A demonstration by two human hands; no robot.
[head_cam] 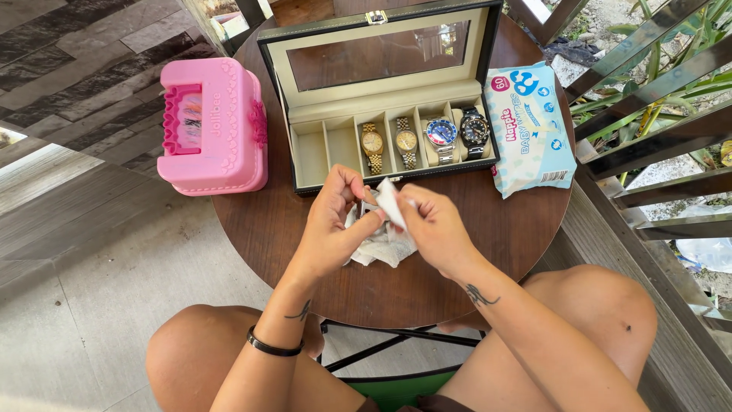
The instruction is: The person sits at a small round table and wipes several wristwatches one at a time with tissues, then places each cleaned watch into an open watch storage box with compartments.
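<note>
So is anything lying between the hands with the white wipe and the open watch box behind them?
Nothing visible does. The left hand and right hand hold the white wipe over bare table; only open tabletop separates them from the watch box.

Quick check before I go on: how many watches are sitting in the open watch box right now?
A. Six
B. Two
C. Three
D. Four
D. The open watch box holds two gold watches and two dark-dial watches side by side in its right-hand slots, while the two slots at the left end are empty; both hands are busy with a white wipe in front of the box.
</note>
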